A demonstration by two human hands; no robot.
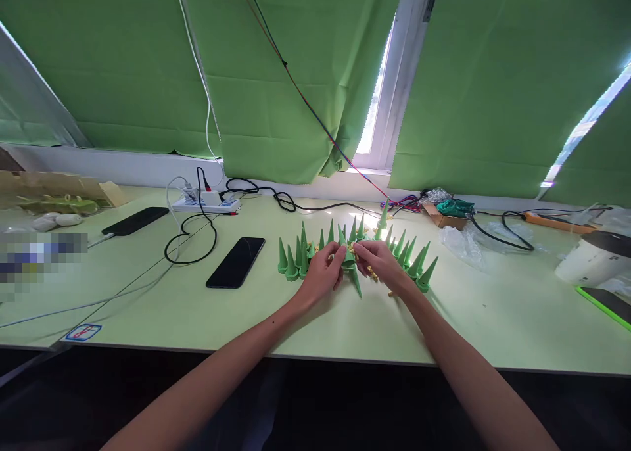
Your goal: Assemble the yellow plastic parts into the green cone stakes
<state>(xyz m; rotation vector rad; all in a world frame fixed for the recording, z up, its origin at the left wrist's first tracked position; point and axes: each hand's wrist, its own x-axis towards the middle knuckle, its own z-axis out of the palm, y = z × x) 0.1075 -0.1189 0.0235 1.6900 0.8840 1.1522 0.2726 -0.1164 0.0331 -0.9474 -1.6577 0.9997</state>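
Observation:
Over the middle of the table, my left hand point(326, 268) is closed on a green cone point(355, 281) whose tip points down and whose base faces up. My right hand point(378, 258) is closed at that base, its fingertips pinching a small gold-coloured piece point(351, 246) too small to make out exactly. Several more green cones stand upright or lean behind and on both sides of my hands, among them a left cone point(282, 257) and a right cone point(426, 275). Small gold pieces point(373, 275) lie under my right hand, partly hidden by it.
A black phone point(235, 263) lies left of the cones; another phone point(135, 221) is farther left. Behind are a power strip point(207, 205) and black cables. To the right are a small cardboard box point(445, 217), plastic bags point(462, 246) and a white cylindrical container point(595, 259).

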